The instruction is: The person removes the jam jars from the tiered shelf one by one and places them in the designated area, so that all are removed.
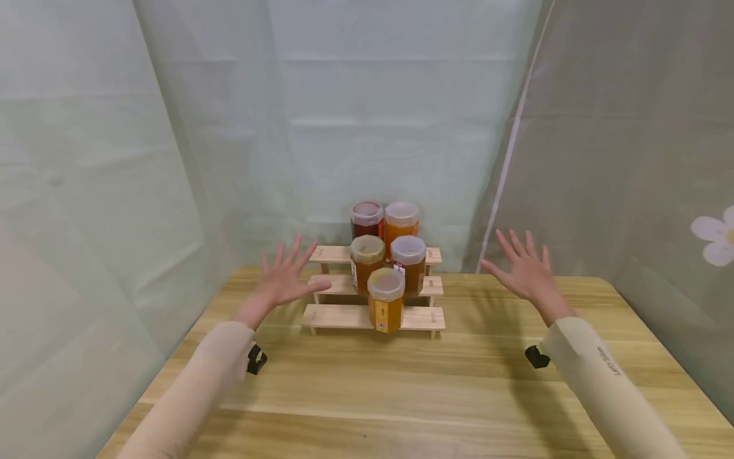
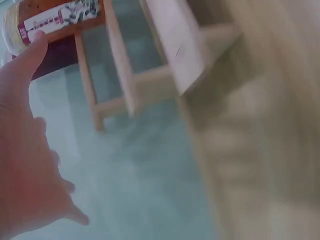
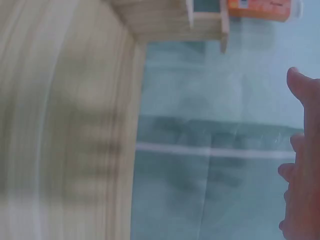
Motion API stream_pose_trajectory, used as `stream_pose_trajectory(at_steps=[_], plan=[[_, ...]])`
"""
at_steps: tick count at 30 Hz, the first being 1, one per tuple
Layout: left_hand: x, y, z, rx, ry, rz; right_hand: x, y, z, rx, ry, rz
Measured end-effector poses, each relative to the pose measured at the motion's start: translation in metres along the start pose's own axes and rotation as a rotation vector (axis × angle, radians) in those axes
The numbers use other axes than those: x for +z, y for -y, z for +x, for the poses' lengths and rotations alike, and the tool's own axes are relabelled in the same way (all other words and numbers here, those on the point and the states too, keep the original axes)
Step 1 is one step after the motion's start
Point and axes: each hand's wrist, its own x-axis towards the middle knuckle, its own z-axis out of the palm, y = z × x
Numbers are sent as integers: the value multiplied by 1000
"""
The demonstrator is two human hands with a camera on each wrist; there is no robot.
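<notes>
Both hands are held up with fingers spread, and neither holds anything. My left hand (image 1: 282, 280) is left of a three-step wooden rack (image 1: 338, 316), its thumb pointing toward the middle step. To the right of the rack, farther off, is my right hand (image 1: 524, 273). Several lidded jars stand on the rack: a golden jar (image 1: 387, 301) on the lowest step, a brown jar (image 1: 367, 262) and a brown jar with a white lid (image 1: 408, 262) on the middle one. On the top step are a dark red jar (image 1: 367, 220) and an orange jar (image 1: 401, 223).
The rack stands toward the back of a wood-grain table (image 1: 367, 389). Pale cloth curtains (image 1: 395, 127) hang close behind the table and along both sides. A white flower print (image 1: 713, 236) shows on the right curtain.
</notes>
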Motion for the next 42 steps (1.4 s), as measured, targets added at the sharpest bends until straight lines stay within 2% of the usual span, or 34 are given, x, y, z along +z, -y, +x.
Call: stream_pose_trajectory(at_steps=[2,4,7,9,11,15,22,25,29,35,42], plan=[[11,-1,-5,-13,-6,-138,-1,8,5,-5,3,34],[24,-1,-9,-10,0,-337,-1,17,10,-14,0,61],[46,0,-16,-28,45,-630,0,30,19,-26,-1,110],[59,0,-20,-42,60,-733,1,40,25,-31,-4,156],[71,0,-22,-61,60,-758,2,49,31,-38,-16,212],[88,-4,-25,-92,8,-775,4,70,44,-57,-30,329],[106,-11,-26,-172,-138,-859,6,107,64,-55,0,618],[113,-11,-26,-190,-182,-886,8,118,72,-70,3,703],[117,-16,-28,-207,-224,-938,12,128,81,-75,-17,759],[132,-13,-35,-222,-299,-941,21,139,90,-61,-33,854],[132,-10,-41,-229,-286,-949,29,144,99,-107,-17,925]])
